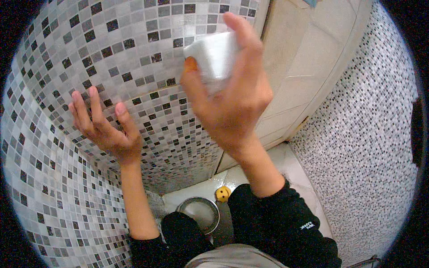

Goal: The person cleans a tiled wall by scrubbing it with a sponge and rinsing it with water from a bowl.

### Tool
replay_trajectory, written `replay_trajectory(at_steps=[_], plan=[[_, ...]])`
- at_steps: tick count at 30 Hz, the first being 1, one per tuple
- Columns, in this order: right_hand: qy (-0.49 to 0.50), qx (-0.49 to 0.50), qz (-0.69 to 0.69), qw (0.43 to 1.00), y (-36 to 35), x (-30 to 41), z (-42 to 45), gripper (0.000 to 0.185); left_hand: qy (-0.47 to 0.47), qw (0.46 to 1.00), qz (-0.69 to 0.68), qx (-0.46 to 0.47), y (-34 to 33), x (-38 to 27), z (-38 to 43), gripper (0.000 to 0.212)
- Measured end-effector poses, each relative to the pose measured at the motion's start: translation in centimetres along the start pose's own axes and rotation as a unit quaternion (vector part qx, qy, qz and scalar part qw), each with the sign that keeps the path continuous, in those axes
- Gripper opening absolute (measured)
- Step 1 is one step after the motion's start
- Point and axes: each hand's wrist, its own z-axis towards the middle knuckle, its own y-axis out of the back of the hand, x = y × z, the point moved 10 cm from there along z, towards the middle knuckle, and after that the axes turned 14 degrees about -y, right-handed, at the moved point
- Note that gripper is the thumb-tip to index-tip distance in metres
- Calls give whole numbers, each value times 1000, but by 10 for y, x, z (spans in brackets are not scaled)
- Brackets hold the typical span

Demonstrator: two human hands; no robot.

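Note:
My right hand [234, 110] grips a pale, whitish block [214, 58], perhaps a sponge or folded cloth, between thumb and fingers. Motion blurs both the block and the hand, so its material is unclear. The block is up against or just in front of the mosaic-tiled wall [134, 20], near the wall's right edge. Lower and to the left, my left hand [112, 135] has its fingers spread towards the same wall and holds nothing. Whether its fingertips touch the tiles, I cannot tell.
Below my arms, a round metal basin [218, 216] stands on the floor [184, 194]. Beside it lies a yellow scrubbing brush [223, 193] with a smiling face. A cream panelled door [301, 63] is at the right, and another mosaic wall [365, 134] curves beyond it.

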Motion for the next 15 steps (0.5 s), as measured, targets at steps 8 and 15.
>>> replay_trajectory(at_steps=[8, 15], plan=[[-122, -2, -32, 992, 19, -48, 6, 55, 1, 1000, -10, 3, -3, -1, -1, 44], [-39, 31, 9, 999, 13, -41, 7, 59, -11, 1000, 3, 7, -1, 2, -2, 43]])
